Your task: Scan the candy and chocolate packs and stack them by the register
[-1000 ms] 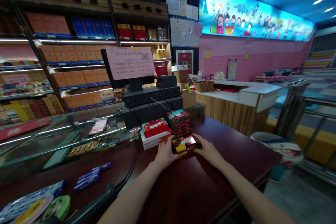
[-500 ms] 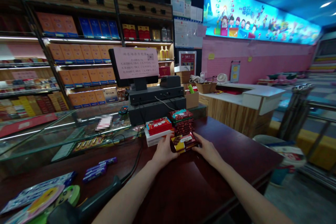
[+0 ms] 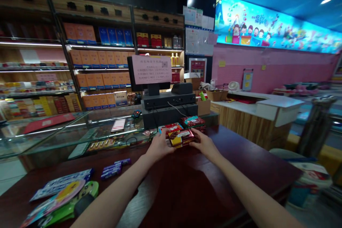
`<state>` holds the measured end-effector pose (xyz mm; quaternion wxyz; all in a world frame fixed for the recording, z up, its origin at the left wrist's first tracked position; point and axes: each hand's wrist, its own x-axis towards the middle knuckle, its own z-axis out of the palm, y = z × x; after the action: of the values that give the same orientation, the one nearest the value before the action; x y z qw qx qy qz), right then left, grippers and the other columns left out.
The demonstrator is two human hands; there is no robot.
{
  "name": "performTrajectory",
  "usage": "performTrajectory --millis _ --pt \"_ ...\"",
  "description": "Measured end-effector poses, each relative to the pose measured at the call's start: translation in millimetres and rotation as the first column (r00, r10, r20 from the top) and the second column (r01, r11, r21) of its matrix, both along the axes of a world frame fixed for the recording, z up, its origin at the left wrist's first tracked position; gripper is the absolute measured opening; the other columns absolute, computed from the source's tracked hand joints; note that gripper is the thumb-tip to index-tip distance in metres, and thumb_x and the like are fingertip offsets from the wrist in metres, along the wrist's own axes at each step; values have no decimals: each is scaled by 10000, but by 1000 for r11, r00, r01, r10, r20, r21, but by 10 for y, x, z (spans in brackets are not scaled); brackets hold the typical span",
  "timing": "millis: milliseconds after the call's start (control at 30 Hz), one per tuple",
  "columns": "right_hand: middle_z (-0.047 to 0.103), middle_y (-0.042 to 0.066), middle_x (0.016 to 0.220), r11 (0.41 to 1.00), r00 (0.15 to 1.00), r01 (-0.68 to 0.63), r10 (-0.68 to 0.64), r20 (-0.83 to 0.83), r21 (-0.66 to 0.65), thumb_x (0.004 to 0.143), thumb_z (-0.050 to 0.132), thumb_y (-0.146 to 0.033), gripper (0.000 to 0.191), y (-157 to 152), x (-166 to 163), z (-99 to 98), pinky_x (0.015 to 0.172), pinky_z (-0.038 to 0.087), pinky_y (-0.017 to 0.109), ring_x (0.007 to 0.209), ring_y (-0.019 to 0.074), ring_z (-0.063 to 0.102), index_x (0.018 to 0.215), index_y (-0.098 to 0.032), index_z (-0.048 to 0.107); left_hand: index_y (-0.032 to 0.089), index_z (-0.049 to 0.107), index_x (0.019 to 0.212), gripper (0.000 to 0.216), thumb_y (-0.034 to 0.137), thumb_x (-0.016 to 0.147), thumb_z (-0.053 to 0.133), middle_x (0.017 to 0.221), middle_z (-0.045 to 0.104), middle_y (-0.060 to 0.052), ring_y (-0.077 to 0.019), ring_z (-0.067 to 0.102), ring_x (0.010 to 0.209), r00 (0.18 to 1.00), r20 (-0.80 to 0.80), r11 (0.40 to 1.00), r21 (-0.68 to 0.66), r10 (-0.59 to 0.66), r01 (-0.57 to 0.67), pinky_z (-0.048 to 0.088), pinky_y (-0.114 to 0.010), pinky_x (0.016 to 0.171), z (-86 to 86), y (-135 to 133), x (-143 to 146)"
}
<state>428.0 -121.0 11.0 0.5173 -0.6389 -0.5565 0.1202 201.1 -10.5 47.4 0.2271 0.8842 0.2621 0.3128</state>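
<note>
Both hands have carried the yellow-and-brown packet (image 3: 181,137) up off the worktop (image 3: 208,185) since the earlier pictures, when it sat low in front of the stacks; it is now held level with their tops, and the camera has swung a little so that the cash register (image 3: 169,105) sits nearer the middle of the view. The left hand (image 3: 159,145) grips the packet's left end and the right hand (image 3: 203,144) its right end, the fingers of each closed on it, so the packet is clamped flat between them with its printed face up.

Just behind the packet, on the side towards the cash register, stand two stacks of similar packets: the red-topped stack (image 3: 171,128) behind the left hand and the dark stack with a teal-and-red top (image 3: 192,121) behind the right hand. Whether the held packet touches either stack cannot be told. The cash register rises directly behind both stacks, with a pink notice (image 3: 151,69) fixed to the back of its screen.

Left of the cash register runs a glass display case (image 3: 53,135), and behind that are shelves of orange and blue boxes (image 3: 98,57). Well to the left of the hands, on the near part of the worktop, lie some purple bars (image 3: 113,169) and a pile of flat coloured packs (image 3: 60,196).
</note>
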Motion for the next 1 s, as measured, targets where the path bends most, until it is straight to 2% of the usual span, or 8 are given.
performTrajectory --millis 67,233,367,500,633,833,1000 --pt "724 54 1221 1000 1000 2 -2 10 16 736 696 -137 742 133 -66 34 1012 510 399 1122 215 686 1431 -272 475 261 474 1212 690 353 615 807 1104 705 -47 -275 677 1056 999 -36 1000 22 3 -2 509 -381 920 75 104 -64" --pt "763 46 1102 996 982 93 -94 162 15 742 700 -132 717 468 -167 108 900 554 369 997 218 727 1414 -280 498 269 465 1162 645 316 606 789 1068 715 -26 -274 682 1048 991 -119 997 44 66 -61 502 -375 907 201 372 -166" --pt "764 63 1059 990 964 140 -133 229 -16 723 732 -162 678 692 -198 219 888 534 403 971 259 720 1369 -255 551 264 451 1129 630 331 603 791 1057 723 -32 -276 686 1037 988 -125 995 38 92 -87 500 -384 898 250 576 -194" --pt "764 72 1044 985 948 165 -144 285 -51 728 729 -168 665 844 -216 294 840 531 373 932 258 721 1365 -251 557 264 450 1090 598 361 608 790 1045 728 -27 -266 693 1018 986 -137 995 23 95 -93 498 -365 891 266 737 -201" --pt "758 73 1074 975 931 200 -158 329 -96 732 727 -188 662 925 -207 330 846 516 354 963 260 716 1368 -247 556 265 449 1057 579 394 604 787 1029 727 -20 -270 701 995 980 -167 994 21 106 -104 496 -354 875 259 843 -164" --pt "701 118 1234 941 908 271 -180 379 -203 731 737 -223 700 949 -202 398 923 484 323 1136 269 657 1398 -178 528 263 426 1024 549 398 615 766 1042 722 -33 -283 698 992 965 -230 992 26 127 -124 484 -360 868 252 922 -38" --pt "701 129 1230 907 880 336 -206 429 -253 773 707 -251 683 908 -249 450 910 481 347 1141 289 653 1421 -184 501 263 413 1017 559 407 615 773 1036 720 -27 -274 696 992 954 -265 990 30 139 -136 473 -354 878 275 940 5"
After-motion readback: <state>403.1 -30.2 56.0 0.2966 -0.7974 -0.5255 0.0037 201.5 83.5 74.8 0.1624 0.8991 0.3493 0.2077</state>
